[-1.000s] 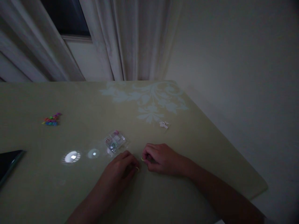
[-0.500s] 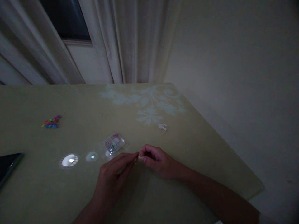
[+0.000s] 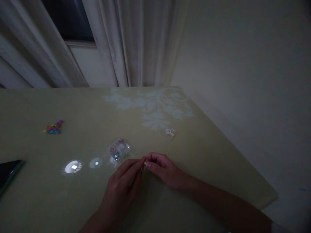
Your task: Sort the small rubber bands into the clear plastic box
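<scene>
My left hand [image 3: 123, 184] and my right hand [image 3: 162, 169] meet fingertip to fingertip low over the green table [image 3: 73, 194]. Both pinch a tiny pale yellowish piece [image 3: 144, 163], too small and dim to name. Just left of the fingertips lies a small clear plastic packet [image 3: 119, 151] with little coloured bits inside. A small white object [image 3: 170, 132] lies further back and to the right of my hands.
A small heap of coloured bands [image 3: 53, 127] lies at the far left. A dark flat device [image 3: 8, 171] pokes in at the left edge. Two bright light reflections [image 3: 72, 167] shine on the tabletop. Curtains [image 3: 131, 42] hang behind; the table's right edge [image 3: 243, 152] runs diagonally.
My hands were apart a second ago, each closed on the table. They have come together and now pinch the small piece between their fingertips.
</scene>
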The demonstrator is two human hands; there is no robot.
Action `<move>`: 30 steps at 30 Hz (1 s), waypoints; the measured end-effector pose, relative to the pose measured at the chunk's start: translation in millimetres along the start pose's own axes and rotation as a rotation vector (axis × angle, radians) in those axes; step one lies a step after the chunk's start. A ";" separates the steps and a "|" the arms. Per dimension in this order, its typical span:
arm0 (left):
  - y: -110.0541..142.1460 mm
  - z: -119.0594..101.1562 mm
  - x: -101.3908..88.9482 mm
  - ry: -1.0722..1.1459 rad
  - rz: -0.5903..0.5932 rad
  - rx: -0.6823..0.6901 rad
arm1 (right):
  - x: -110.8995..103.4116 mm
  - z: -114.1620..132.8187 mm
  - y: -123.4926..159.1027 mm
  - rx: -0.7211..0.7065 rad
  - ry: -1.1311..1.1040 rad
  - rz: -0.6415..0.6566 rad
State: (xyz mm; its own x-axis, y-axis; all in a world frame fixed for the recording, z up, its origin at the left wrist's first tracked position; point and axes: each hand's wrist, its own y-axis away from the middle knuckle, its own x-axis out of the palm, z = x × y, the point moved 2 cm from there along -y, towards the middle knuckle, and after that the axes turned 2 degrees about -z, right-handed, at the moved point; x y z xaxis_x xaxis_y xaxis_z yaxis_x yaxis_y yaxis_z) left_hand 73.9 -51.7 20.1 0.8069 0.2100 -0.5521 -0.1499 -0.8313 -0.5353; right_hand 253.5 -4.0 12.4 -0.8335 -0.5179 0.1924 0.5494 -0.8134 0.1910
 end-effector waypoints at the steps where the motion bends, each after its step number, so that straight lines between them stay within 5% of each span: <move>1: 0.2 0.0 0.2 -0.001 -0.003 0.000 | 0.0 -0.7 -0.1 0.013 -0.007 0.000; 13: -7.6 -3.7 -4.5 0.074 -0.007 -0.101 | 3.5 -5.4 -2.3 0.023 -0.026 -0.005; 17: -10.2 0.4 -11.7 0.060 -0.032 -0.182 | -2.8 10.2 2.8 -0.029 0.188 -0.080; 19: -11.3 4.6 -17.1 0.051 -0.061 -0.259 | -3.8 24.6 12.2 -0.106 0.477 0.043; 22: -12.2 11.5 -24.1 0.046 -0.109 -0.340 | 5.5 31.9 35.1 -0.119 0.832 0.628; 23: -12.4 13.4 -25.6 0.050 -0.121 -0.356 | 7.9 30.4 41.6 -0.129 0.920 0.696; 27: -13.2 18.0 -27.2 0.076 -0.136 -0.388 | 16.1 12.8 51.0 -0.138 1.104 0.697; 30: -14.0 18.6 -26.2 0.077 -0.125 -0.380 | 14.1 11.8 42.8 -0.117 1.013 0.680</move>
State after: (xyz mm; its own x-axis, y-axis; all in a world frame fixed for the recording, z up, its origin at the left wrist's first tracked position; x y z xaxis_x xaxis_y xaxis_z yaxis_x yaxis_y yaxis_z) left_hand 44.2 -36.0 30.2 0.8480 0.2947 -0.4406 0.1628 -0.9358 -0.3127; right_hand 265.9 -43.0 34.7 -0.0754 -0.7757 -0.6266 0.9252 -0.2888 0.2463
